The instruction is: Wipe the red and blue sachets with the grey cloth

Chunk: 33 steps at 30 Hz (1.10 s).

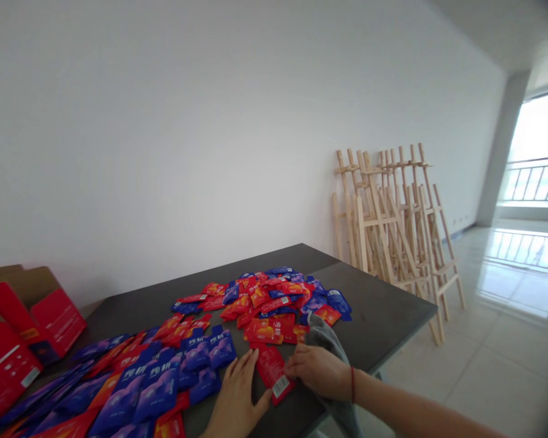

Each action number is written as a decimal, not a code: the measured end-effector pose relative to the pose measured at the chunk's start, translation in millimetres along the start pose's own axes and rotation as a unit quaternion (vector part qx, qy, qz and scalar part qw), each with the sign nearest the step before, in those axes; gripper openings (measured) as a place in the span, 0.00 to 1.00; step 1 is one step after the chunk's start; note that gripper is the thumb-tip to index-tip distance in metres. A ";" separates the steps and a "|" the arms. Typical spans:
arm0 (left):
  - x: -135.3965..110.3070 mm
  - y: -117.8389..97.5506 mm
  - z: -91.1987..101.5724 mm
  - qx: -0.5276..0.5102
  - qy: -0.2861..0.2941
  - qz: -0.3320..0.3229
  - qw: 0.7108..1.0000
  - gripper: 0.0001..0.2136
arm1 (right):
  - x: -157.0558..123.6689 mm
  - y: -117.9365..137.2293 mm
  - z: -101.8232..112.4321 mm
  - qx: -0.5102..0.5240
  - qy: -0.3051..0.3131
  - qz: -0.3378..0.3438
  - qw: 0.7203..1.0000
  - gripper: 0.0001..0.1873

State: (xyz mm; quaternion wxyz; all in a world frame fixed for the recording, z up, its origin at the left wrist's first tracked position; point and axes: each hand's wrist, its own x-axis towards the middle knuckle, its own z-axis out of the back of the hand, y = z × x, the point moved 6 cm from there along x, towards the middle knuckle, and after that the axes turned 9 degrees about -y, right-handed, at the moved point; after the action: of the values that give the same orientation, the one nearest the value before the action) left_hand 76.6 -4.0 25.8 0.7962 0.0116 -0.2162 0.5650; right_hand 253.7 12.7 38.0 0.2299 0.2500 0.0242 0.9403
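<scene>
A dark grey table (pixel 383 316) is strewn with several red and blue sachets (pixel 265 295). My left hand (pixel 237 395) lies flat and open on the table beside a row of blue sachets (pixel 201 353), its thumb touching a red sachet (pixel 273 371). My right hand (pixel 319 371) pinches the right edge of that same red sachet, fingers closed on it. A red thread circles the right wrist. A grey cloth (pixel 331 347) lies under and behind the right hand, hanging over the table's near edge.
Red boxes (pixel 27 328) and brown cardboard stand at the table's left end. Several wooden easels (pixel 393 219) lean against the white wall past the table's far corner. Glossy tiled floor and a bright balcony window (pixel 539 158) lie to the right.
</scene>
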 end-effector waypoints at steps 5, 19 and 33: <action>16.3 -33.1 10.4 0.033 0.044 -0.005 0.998 0.37 | 6.1 -30.6 -3.4 -0.068 -0.039 -0.112 0.991 0.15; 8.0 -52.6 0.6 0.161 0.134 -0.039 0.977 0.34 | 5.5 -27.3 -8.1 -0.080 -0.056 -0.135 0.986 0.14; -10.3 102.5 95.4 0.369 -0.015 0.133 0.920 0.25 | 3.7 -27.1 -8.3 -0.058 -0.073 -0.138 0.986 0.13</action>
State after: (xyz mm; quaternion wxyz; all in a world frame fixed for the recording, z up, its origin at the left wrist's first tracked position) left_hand -50.4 -1.3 85.4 0.6498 0.2839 -0.0038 0.7051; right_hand 258.2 39.1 28.1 0.3727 0.2988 -0.0132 0.8784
